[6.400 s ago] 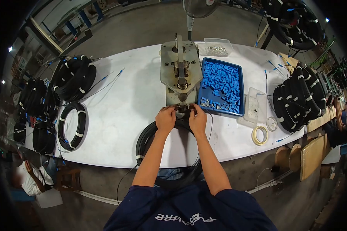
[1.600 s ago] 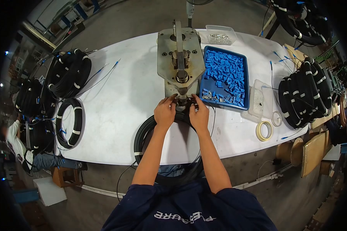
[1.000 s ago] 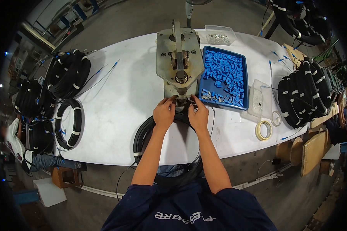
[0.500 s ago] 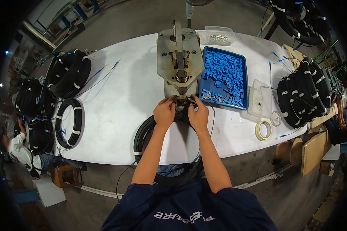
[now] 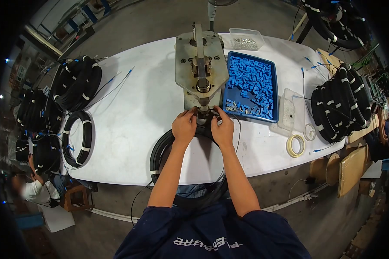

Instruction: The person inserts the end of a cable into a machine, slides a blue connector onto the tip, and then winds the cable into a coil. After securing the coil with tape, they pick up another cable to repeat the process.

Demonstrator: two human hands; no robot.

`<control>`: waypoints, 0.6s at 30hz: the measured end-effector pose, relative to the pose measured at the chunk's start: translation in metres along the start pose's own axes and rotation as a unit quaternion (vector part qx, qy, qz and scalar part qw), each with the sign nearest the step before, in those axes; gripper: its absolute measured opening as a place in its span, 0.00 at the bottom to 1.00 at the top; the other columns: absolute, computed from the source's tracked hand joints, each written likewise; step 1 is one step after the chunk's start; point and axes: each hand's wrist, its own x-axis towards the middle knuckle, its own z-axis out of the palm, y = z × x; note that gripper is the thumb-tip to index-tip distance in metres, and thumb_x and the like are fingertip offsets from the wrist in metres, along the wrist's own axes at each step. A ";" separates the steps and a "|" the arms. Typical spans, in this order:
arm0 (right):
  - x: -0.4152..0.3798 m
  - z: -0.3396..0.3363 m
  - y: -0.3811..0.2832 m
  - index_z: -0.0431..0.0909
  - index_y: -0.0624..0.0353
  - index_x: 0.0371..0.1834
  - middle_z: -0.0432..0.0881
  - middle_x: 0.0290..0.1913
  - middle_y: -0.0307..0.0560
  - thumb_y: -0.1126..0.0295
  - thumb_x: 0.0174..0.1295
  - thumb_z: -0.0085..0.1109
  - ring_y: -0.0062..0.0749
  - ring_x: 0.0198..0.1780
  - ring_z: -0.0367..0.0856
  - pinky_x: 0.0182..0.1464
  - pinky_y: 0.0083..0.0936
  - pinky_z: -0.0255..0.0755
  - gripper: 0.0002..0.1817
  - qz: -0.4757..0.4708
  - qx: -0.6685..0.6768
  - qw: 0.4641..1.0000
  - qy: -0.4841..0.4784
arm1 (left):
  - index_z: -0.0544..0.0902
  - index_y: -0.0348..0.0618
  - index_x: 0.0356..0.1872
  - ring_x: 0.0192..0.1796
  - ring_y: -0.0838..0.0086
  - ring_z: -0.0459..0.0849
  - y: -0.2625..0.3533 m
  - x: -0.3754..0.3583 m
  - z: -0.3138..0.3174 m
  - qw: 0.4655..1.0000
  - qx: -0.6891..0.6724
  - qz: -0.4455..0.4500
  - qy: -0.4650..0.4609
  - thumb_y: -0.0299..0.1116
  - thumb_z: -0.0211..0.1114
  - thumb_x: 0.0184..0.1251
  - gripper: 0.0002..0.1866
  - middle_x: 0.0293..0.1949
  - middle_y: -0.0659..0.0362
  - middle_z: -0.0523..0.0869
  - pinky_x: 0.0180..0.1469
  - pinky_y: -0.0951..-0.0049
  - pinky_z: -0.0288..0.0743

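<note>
blue tray (image 5: 274, 93) of blue connectors (image 5: 250, 84), clear box (image 5: 245, 42) of metal parts (image 5: 243, 42)

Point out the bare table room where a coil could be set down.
Bare white table lies between the press and the flat coil, left of the left hand. Crowded: right of the right hand, by the blue tray, tape roll and stacked coils.

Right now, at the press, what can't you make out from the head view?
- The piece under the press foot: hidden by the left hand and right hand.
- Whether either hand grips anything: fingertips too small.
- The black cable coil: near side covered by the arms.
- Contents of the clear box: too small.
</note>
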 end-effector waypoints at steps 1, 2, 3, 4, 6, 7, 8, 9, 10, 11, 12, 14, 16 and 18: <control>0.000 0.000 0.000 0.80 0.62 0.57 0.85 0.49 0.59 0.75 0.60 0.55 0.46 0.40 0.85 0.46 0.34 0.77 0.20 -0.002 0.001 1.000 0.001 | 0.87 0.53 0.48 0.37 0.56 0.85 0.000 0.000 0.000 1.000 0.000 -0.001 0.000 0.31 0.61 0.64 0.13 0.34 0.55 0.87 0.37 0.59 0.79; 0.000 0.000 -0.001 0.80 0.62 0.57 0.85 0.49 0.59 0.75 0.60 0.55 0.46 0.40 0.85 0.46 0.34 0.77 0.20 -0.002 0.001 1.000 0.001 | 0.87 0.53 0.48 0.37 0.56 0.85 0.000 0.000 -0.001 1.000 0.000 -0.001 -0.001 0.31 0.61 0.64 0.13 0.34 0.55 0.87 0.37 0.59 0.79; 0.000 0.000 -0.001 0.80 0.62 0.57 0.85 0.49 0.59 0.75 0.60 0.55 0.46 0.40 0.85 0.46 0.34 0.77 0.20 0.001 0.002 1.000 0.000 | 0.87 0.53 0.48 0.36 0.56 0.85 0.000 0.000 -0.001 1.000 -0.003 0.000 -0.002 0.31 0.61 0.64 0.13 0.34 0.55 0.87 0.37 0.59 0.79; 0.000 0.000 -0.002 0.80 0.62 0.57 0.85 0.50 0.59 0.75 0.60 0.55 0.46 0.40 0.85 0.47 0.34 0.77 0.20 0.003 0.002 1.000 -0.001 | 0.87 0.53 0.48 0.36 0.56 0.85 0.000 0.000 -0.001 1.000 -0.006 0.001 -0.003 0.31 0.61 0.64 0.13 0.34 0.55 0.87 0.37 0.59 0.79; 0.000 0.000 -0.001 0.80 0.63 0.56 0.85 0.50 0.58 0.75 0.60 0.55 0.46 0.40 0.85 0.47 0.34 0.77 0.19 0.004 0.001 1.000 -0.002 | 0.87 0.53 0.48 0.36 0.56 0.85 0.001 0.001 -0.001 1.000 -0.005 -0.002 -0.005 0.31 0.61 0.63 0.13 0.34 0.55 0.87 0.37 0.59 0.79; 0.000 0.000 -0.001 0.80 0.63 0.56 0.85 0.50 0.58 0.75 0.60 0.55 0.46 0.41 0.85 0.47 0.34 0.77 0.19 0.005 -0.001 1.000 -0.003 | 0.87 0.53 0.48 0.36 0.57 0.85 0.001 0.001 -0.001 1.000 -0.004 -0.005 -0.007 0.30 0.61 0.63 0.13 0.33 0.55 0.87 0.37 0.59 0.79; 0.000 0.000 -0.001 0.80 0.63 0.56 0.85 0.50 0.58 0.75 0.60 0.55 0.46 0.41 0.85 0.47 0.34 0.77 0.19 0.006 -0.001 1.000 -0.003 | 0.87 0.53 0.48 0.36 0.57 0.85 0.001 0.001 -0.001 1.000 -0.004 -0.005 -0.007 0.30 0.61 0.63 0.13 0.33 0.55 0.87 0.37 0.59 0.79; 0.000 -0.001 -0.001 0.80 0.63 0.56 0.85 0.50 0.58 0.75 0.60 0.55 0.46 0.41 0.85 0.47 0.34 0.77 0.19 0.003 -0.001 1.000 -0.002 | 0.87 0.53 0.48 0.35 0.57 0.85 0.001 0.001 -0.001 1.000 -0.002 -0.003 -0.005 0.30 0.61 0.63 0.13 0.33 0.55 0.87 0.37 0.59 0.79; 0.000 -0.001 -0.002 0.80 0.63 0.56 0.85 0.50 0.58 0.76 0.60 0.55 0.46 0.41 0.85 0.47 0.34 0.77 0.19 -0.001 -0.002 1.000 -0.001 | 0.87 0.53 0.48 0.35 0.57 0.85 0.001 0.001 -0.001 1.000 0.000 -0.001 -0.003 0.30 0.62 0.63 0.13 0.33 0.55 0.87 0.36 0.59 0.79; 0.000 -0.001 -0.002 0.80 0.63 0.56 0.85 0.50 0.58 0.76 0.60 0.55 0.46 0.41 0.85 0.47 0.34 0.77 0.19 -0.001 -0.002 1.000 -0.001 | 0.87 0.53 0.48 0.35 0.57 0.85 0.001 0.001 -0.001 1.000 0.000 -0.001 -0.002 0.30 0.62 0.63 0.13 0.33 0.55 0.87 0.36 0.59 0.79; 0.000 -0.001 -0.002 0.80 0.63 0.56 0.85 0.50 0.58 0.76 0.60 0.55 0.46 0.41 0.85 0.47 0.34 0.77 0.19 -0.001 0.000 1.000 -0.001 | 0.87 0.54 0.48 0.36 0.55 0.85 0.001 0.001 -0.001 1.000 0.001 -0.014 -0.012 0.35 0.61 0.66 0.12 0.36 0.54 0.87 0.37 0.58 0.79; 0.000 0.000 -0.001 0.80 0.63 0.56 0.85 0.50 0.58 0.76 0.60 0.55 0.46 0.41 0.85 0.47 0.34 0.77 0.19 -0.002 0.001 1.000 -0.001 | 0.88 0.56 0.47 0.38 0.54 0.86 0.000 0.001 -0.001 0.999 0.002 -0.027 -0.022 0.39 0.61 0.69 0.12 0.39 0.53 0.88 0.38 0.58 0.79; 0.000 0.001 0.000 0.80 0.63 0.56 0.85 0.50 0.57 0.76 0.60 0.55 0.45 0.40 0.85 0.47 0.33 0.77 0.19 -0.004 0.002 1.000 0.003 | 0.88 0.55 0.48 0.38 0.53 0.86 0.001 0.002 -0.001 0.999 0.005 -0.035 -0.029 0.40 0.61 0.69 0.12 0.38 0.53 0.88 0.38 0.58 0.79; 0.000 0.000 -0.001 0.80 0.63 0.56 0.85 0.49 0.57 0.76 0.60 0.55 0.45 0.40 0.84 0.46 0.33 0.77 0.20 -0.001 0.002 1.000 0.002 | 0.87 0.53 0.48 0.36 0.55 0.85 0.001 0.001 -0.001 1.000 0.002 -0.018 -0.013 0.35 0.61 0.66 0.12 0.35 0.54 0.87 0.37 0.58 0.79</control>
